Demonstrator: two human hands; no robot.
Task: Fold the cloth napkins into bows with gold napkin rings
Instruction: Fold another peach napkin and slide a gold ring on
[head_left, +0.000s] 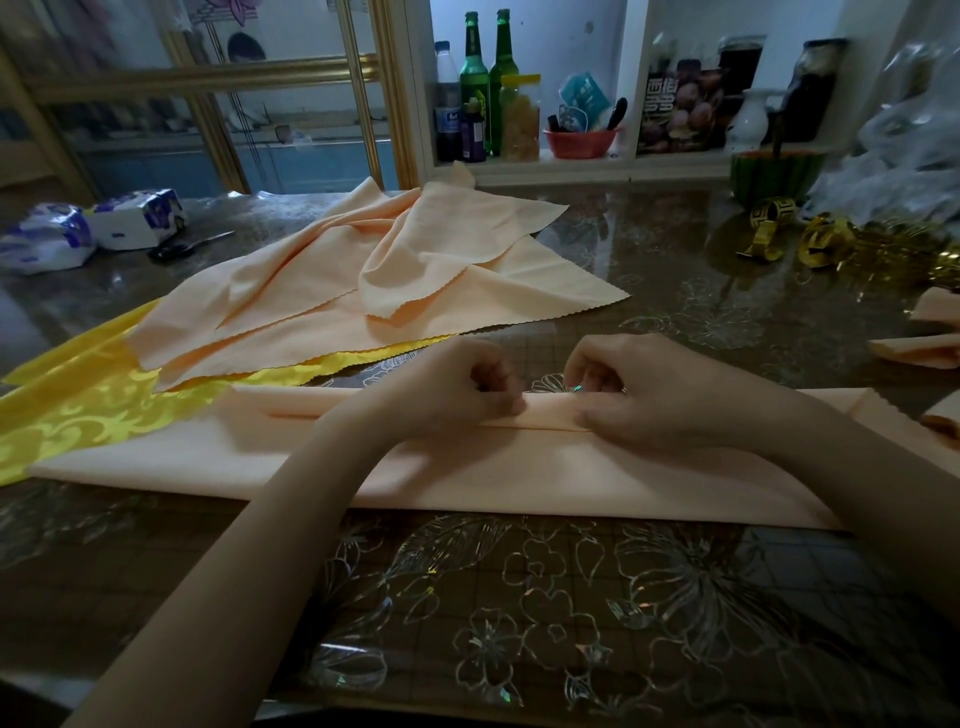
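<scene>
Head view looks down on a peach napkin folded into a long band that lies left to right across the near part of the patterned surface. Both hands sit on its far folded edge, close together at the middle: the left hand is curled, fingertips pinching the fold, and the right hand is curled just beside it, thumb pressing the same edge down. Behind them, loose peach napkins lie heaped and rumpled over a yellow patterned cloth at the left. Far right, gold napkin rings cluster near crumpled clear plastic. Far left sit tissue packs and scissors.
</scene>
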